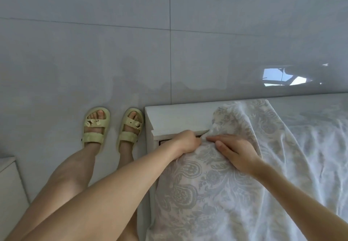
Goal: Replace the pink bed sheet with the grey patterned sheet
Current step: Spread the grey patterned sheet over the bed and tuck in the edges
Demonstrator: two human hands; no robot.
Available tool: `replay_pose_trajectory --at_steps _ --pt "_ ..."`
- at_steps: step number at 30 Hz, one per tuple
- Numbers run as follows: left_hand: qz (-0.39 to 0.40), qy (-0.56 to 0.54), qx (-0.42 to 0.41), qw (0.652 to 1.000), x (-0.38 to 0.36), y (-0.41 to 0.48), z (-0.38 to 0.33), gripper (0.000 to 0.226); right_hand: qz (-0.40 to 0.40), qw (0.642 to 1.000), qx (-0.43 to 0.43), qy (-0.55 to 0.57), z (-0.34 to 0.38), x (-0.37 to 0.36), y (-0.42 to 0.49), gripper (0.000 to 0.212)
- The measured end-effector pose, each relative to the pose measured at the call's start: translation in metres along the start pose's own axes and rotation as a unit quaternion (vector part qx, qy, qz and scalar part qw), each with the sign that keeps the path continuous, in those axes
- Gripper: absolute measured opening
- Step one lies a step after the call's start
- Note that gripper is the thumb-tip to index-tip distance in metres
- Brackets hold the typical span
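Note:
The grey patterned sheet [203, 188] lies over the corner of the mattress, with paler rumpled folds spreading to the right. My left hand [188, 141] is curled shut on the sheet's edge at the gap between the mattress and the white bed frame [169, 120]. My right hand [235, 150] lies flat on the sheet just beside it, fingers pointing left and pressing the cloth down. No pink sheet is in view.
My feet in pale yellow sandals [113, 126] stand on the glossy grey tiled floor [94, 52], close to the left of the bed frame's corner. A white piece of furniture [9, 184] shows at the lower left edge.

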State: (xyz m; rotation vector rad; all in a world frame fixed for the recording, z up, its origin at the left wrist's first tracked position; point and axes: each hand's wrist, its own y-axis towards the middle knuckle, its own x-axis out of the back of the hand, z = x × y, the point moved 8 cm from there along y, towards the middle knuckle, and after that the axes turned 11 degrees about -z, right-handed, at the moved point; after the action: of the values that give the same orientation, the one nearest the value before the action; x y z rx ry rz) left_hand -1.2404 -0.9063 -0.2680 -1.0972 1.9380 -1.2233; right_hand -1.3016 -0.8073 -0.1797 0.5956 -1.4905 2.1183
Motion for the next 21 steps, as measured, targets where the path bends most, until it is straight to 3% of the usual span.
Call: replay_pose_trajectory --at_steps 2,5,8,12,14,16,17,19,21 --pt "-0.003 -0.001 0.006 1.000 -0.001 -0.001 0.000 0.031 0.092 0.993 -0.065 -0.021 -0.009 -0.010 0.012 0.044" --pt "0.004 -0.021 -0.010 1.000 -0.003 -0.003 -0.004 0.023 0.230 0.952 -0.148 -0.137 -0.028 -0.025 0.032 0.048" --pt "0.005 -0.016 -0.020 1.000 -0.004 -0.007 -0.007 0.030 0.326 0.914 -0.187 -0.154 -0.038 -0.042 0.039 0.051" --pt "-0.170 0.014 -0.158 0.973 0.022 -0.015 -0.023 0.005 0.388 0.884 -0.256 -0.051 -0.048 -0.051 0.039 0.048" --pt "-0.090 0.014 -0.171 0.981 0.014 -0.016 -0.027 0.023 0.374 0.882 -0.285 0.027 -0.048 -0.050 0.037 0.043" --pt "0.051 0.012 -0.102 0.993 -0.004 -0.013 -0.017 0.048 0.282 0.912 -0.294 0.058 -0.052 -0.036 0.046 0.052" --pt "0.085 0.004 -0.072 0.994 -0.007 -0.010 -0.013 0.055 0.217 0.936 -0.273 0.051 -0.056 -0.025 0.054 0.057" --pt "0.099 -0.014 -0.034 0.994 -0.008 -0.004 -0.007 0.061 0.102 0.970 -0.215 -0.046 -0.065 0.002 0.065 0.062" --pt "0.097 -0.038 -0.007 0.995 -0.008 0.000 -0.001 0.061 0.098 0.962 -0.188 -0.172 -0.077 0.016 0.061 0.069"
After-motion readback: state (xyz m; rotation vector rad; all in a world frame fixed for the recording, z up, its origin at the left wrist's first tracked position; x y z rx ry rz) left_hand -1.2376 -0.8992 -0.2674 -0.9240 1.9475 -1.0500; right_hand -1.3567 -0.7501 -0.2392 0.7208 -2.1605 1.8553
